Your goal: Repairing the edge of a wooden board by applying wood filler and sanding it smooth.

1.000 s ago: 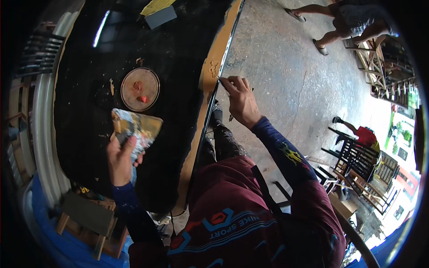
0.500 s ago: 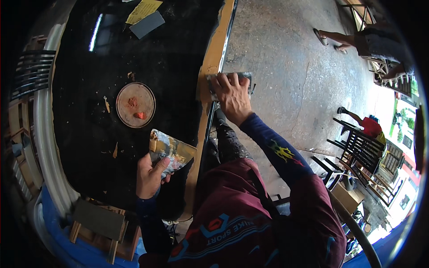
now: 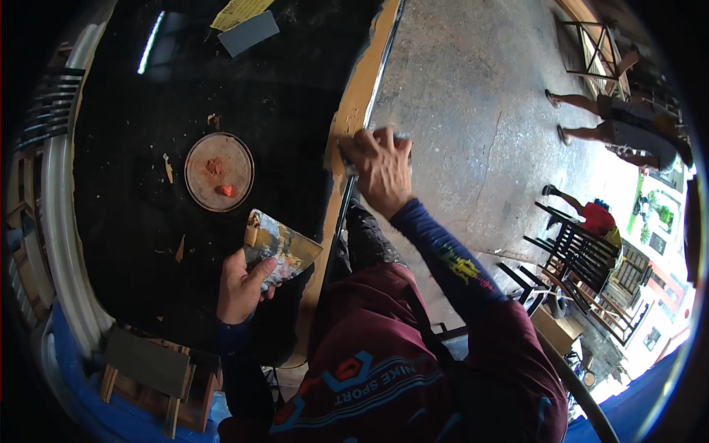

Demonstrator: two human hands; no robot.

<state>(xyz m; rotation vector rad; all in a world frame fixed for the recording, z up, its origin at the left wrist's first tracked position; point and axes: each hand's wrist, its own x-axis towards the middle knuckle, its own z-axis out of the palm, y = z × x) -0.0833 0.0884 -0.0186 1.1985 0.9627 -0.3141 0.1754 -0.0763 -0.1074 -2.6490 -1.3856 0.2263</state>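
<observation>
My left hand (image 3: pixel 238 288) grips a wide triangular putty knife (image 3: pixel 284 247), its blade smeared with tan and grey filler, above the black tabletop (image 3: pixel 133 244). My right hand (image 3: pixel 382 177) is closed over a flat grey spreader (image 3: pixel 349 168) at the table's right edge; my fingers cover most of it. Along that edge runs a tan filler strip (image 3: pixel 359 96), and the spreader lies across it. Left of my right hand, a round pale lid (image 3: pixel 203 161) rests on the tabletop, bearing an orange-red lump (image 3: pixel 227 190) and a brownish smear.
Grey sandpaper (image 3: pixel 249 34) and a yellow sheet (image 3: pixel 240 11) lie at the table's far end. Dried flakes dot the black surface. Dark chairs (image 3: pixel 583 240) stand on the concrete floor (image 3: pixel 458 111) at right, with two people beyond. A small stool (image 3: pixel 148 362) stands lower left.
My right hand has shifted slightly left and down in view, still on the table edge. The left hand keeps the putty knife, nearly unmoved. The view has shifted a little; a person at right has moved.
</observation>
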